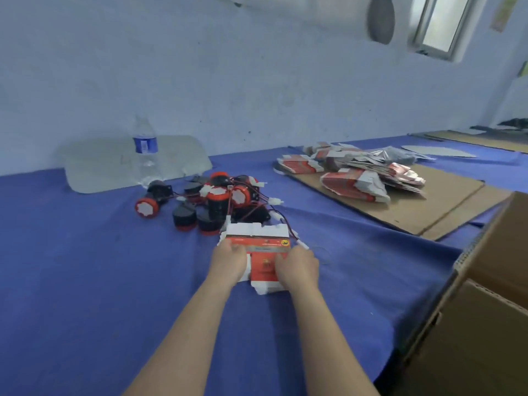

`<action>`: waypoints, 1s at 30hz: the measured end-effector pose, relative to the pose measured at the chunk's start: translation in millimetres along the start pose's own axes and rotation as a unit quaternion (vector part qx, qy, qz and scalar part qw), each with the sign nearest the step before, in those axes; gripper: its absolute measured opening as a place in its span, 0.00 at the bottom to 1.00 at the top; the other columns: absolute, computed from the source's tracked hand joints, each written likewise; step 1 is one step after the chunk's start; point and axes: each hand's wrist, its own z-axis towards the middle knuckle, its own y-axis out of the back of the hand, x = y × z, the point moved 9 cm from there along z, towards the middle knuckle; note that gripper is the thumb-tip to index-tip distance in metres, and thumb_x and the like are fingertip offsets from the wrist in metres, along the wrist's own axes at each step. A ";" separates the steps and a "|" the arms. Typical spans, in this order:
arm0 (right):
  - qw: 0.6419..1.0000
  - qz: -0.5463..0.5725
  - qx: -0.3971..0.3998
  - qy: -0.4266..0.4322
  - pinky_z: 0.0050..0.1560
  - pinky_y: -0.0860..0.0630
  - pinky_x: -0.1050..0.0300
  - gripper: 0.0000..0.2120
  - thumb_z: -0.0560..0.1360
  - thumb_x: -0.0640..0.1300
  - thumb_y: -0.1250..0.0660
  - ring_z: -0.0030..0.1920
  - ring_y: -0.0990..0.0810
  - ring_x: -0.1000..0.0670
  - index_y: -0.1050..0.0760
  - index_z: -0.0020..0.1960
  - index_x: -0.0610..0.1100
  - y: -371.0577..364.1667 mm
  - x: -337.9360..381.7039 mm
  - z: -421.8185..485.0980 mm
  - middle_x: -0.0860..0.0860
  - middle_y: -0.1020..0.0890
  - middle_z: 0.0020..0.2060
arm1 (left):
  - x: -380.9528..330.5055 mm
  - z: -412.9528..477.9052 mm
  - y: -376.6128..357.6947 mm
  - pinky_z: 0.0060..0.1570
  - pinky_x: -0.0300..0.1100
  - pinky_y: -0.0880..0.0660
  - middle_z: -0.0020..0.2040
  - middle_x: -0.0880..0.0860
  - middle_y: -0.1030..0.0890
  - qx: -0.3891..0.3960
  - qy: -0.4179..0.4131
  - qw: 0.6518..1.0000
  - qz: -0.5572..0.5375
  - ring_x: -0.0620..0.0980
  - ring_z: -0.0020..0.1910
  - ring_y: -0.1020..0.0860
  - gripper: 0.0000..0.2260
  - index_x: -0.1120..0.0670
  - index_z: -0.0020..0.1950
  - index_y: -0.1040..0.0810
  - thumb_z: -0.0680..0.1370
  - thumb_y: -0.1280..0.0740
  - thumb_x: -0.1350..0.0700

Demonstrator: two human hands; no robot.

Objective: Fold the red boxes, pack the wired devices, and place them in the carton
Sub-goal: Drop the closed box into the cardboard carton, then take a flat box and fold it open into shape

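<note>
2 bare hands meet at the centre of the frame. The left hand (pixel 230 262) and right hand (pixel 298 267) each grip one side of a partly folded red box (pixel 264 268), fingers seemingly curled over its edges, though blur hides detail. The box lies on a blue cloth (pixel 100 281). Just beyond it sits a heap of wired devices (pixel 217 201). Flat red boxes (pixel 354 181) are piled on a cardboard sheet (pixel 428 210) at upper right. A brown carton (pixel 485 324) stands at lower right. A water bottle (pixel 145 150) stands at upper left.

Pale blue wall (pixel 257 81) behind a blue-clothed table (pixel 85 281); 1 bright window (pixel 440 21) at upper right.
</note>
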 end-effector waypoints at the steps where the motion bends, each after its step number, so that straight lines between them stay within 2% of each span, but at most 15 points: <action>1: 1.000 0.004 -0.006 -0.001 0.63 0.31 0.49 0.18 0.78 0.46 0.43 0.65 0.30 0.37 0.29 0.64 0.39 0.4 1.6 1.6 0.39 0.28 0.65 | -4.5 -1.0 -1.1 0.57 0.46 0.27 0.60 0.59 0.21 -0.004 -0.017 1.000 0.015 0.57 0.59 0.24 0.14 0.61 0.61 0.24 0.80 0.45 0.63; 5: 0.999 0.015 -0.023 0.021 0.64 0.34 0.47 0.19 0.78 0.47 0.40 0.67 0.33 0.38 0.32 0.66 0.40 3.8 14.9 1.4 0.41 0.30 0.65 | -14.3 -0.3 -2.3 0.64 0.53 0.32 0.67 0.61 0.29 -0.016 -0.037 0.995 0.095 0.60 0.65 0.29 0.18 0.61 0.72 0.36 0.82 0.47 0.59; 7: 0.994 0.071 -0.064 0.044 0.63 0.35 0.48 0.19 0.77 0.44 0.39 0.66 0.33 0.39 0.34 0.66 0.39 13.2 21.7 -6.4 0.42 0.29 0.64 | -18.4 -2.6 -1.6 0.65 0.56 0.32 0.69 0.62 0.31 -0.017 -0.041 0.997 0.064 0.61 0.66 0.30 0.23 0.61 0.76 0.45 0.82 0.46 0.57; 9: 0.971 0.185 -0.120 0.094 0.53 0.32 0.54 0.13 0.75 0.37 0.38 0.62 0.29 0.41 0.34 0.59 0.43 27.7 30.2 -17.4 0.45 0.26 0.59 | -26.0 -9.4 9.3 0.68 0.52 0.34 0.73 0.60 0.34 -0.042 -0.061 0.997 0.006 0.59 0.70 0.33 0.30 0.58 0.78 0.54 0.82 0.42 0.53; 10: 0.955 0.233 -0.140 0.121 0.46 0.34 0.58 0.14 0.75 0.35 0.39 0.58 0.26 0.43 0.36 0.57 0.46 34.3 35.9 -23.4 0.47 0.24 0.55 | -30.9 -12.4 20.6 0.70 0.51 0.36 0.74 0.59 0.34 -0.067 -0.075 0.994 -0.035 0.57 0.71 0.33 0.32 0.56 0.79 0.54 0.81 0.41 0.50; 12: 0.935 0.264 -0.153 0.184 0.39 0.37 0.61 0.21 0.75 0.35 0.39 0.50 0.22 0.47 0.38 0.64 0.47 40.6 55.3 -35.6 0.51 0.22 0.51 | -41.5 -19.2 48.5 0.67 0.50 0.32 0.68 0.55 0.27 -0.112 -0.116 0.979 -0.126 0.53 0.68 0.29 0.28 0.53 0.76 0.42 0.80 0.39 0.45; 14: 0.924 0.256 -0.132 0.251 0.40 0.35 0.59 0.31 0.76 0.39 0.38 0.46 0.23 0.51 0.45 0.75 0.52 35.5 82.7 -49.2 0.55 0.21 0.50 | -49.1 -24.9 76.4 0.58 0.46 0.27 0.58 0.50 0.20 -0.137 -0.146 0.958 -0.207 0.47 0.57 0.22 0.20 0.50 0.66 0.28 0.80 0.41 0.41; 15: 0.919 0.258 -0.112 0.276 0.41 0.33 0.59 0.33 0.77 0.41 0.38 0.47 0.23 0.52 0.48 0.76 0.54 28.9 97.5 -56.1 0.55 0.21 0.52 | -47.5 -26.7 89.9 0.54 0.44 0.26 0.54 0.48 0.19 -0.149 -0.141 0.946 -0.250 0.45 0.52 0.20 0.20 0.49 0.62 0.25 0.79 0.42 0.38; 18: 0.903 0.287 -0.029 0.319 0.56 0.29 0.59 0.30 0.79 0.48 0.39 0.61 0.24 0.51 0.48 0.77 0.53 -3.4 137.3 -77.6 0.52 0.24 0.64 | -22.6 -33.3 128.8 0.50 0.42 0.25 0.58 0.49 0.22 -0.205 -0.089 0.922 -0.316 0.45 0.53 0.21 0.29 0.52 0.66 0.32 0.74 0.39 0.33; 20: 0.881 0.329 0.033 0.339 0.63 0.33 0.67 0.28 0.81 0.51 0.41 0.65 0.31 0.63 0.47 0.77 0.54 -29.1 163.3 -94.7 0.57 0.29 0.68 | -2.6 -41.3 160.7 0.45 0.42 0.26 0.59 0.53 0.23 -0.242 -0.085 0.912 -0.321 0.47 0.52 0.22 0.33 0.55 0.66 0.33 0.70 0.36 0.35; 22: 0.857 0.372 0.087 0.347 0.59 0.39 0.78 0.25 0.81 0.53 0.43 0.62 0.36 0.74 0.45 0.76 0.55 -49.6 179.0 -106.2 0.62 0.32 0.68 | 13.8 -47.3 179.3 0.49 0.44 0.25 0.61 0.53 0.24 -0.248 -0.077 0.910 -0.323 0.49 0.57 0.22 0.28 0.54 0.66 0.33 0.71 0.39 0.40; 25: 0.834 0.391 0.166 0.352 0.55 0.39 0.80 0.20 0.82 0.52 0.46 0.58 0.36 0.79 0.40 0.73 0.58 -89.5 204.2 -125.5 0.73 0.32 0.62 | 31.9 -54.1 208.3 0.50 0.40 0.22 0.55 0.46 0.18 -0.237 -0.107 0.915 -0.308 0.46 0.55 0.20 0.12 0.47 0.60 0.25 0.82 0.44 0.49; 26: 0.828 0.400 0.185 0.346 0.54 0.38 0.81 0.18 0.82 0.52 0.46 0.57 0.35 0.79 0.38 0.71 0.59 -101.4 209.5 -130.8 0.74 0.32 0.61 | 36.5 -56.3 212.8 0.50 0.41 0.22 0.54 0.46 0.17 -0.227 -0.112 0.919 -0.302 0.45 0.55 0.19 0.12 0.46 0.59 0.23 0.83 0.45 0.50; 28: 0.822 0.423 0.190 0.330 0.56 0.34 0.77 0.17 0.82 0.53 0.45 0.59 0.30 0.72 0.34 0.70 0.56 -114.5 212.1 -134.4 0.65 0.28 0.65 | 42.9 -61.9 219.0 0.55 0.44 0.23 0.57 0.46 0.18 -0.216 -0.131 0.926 -0.281 0.46 0.58 0.21 0.13 0.44 0.61 0.22 0.81 0.43 0.48; 30: 0.824 0.432 0.175 0.322 0.59 0.29 0.69 0.23 0.77 0.59 0.42 0.60 0.26 0.64 0.32 0.70 0.53 -115.0 211.1 -134.0 0.58 0.24 0.63 | 45.7 -66.6 225.4 0.58 0.43 0.24 0.61 0.46 0.21 -0.226 -0.156 0.927 -0.254 0.42 0.59 0.22 0.15 0.44 0.65 0.25 0.80 0.42 0.48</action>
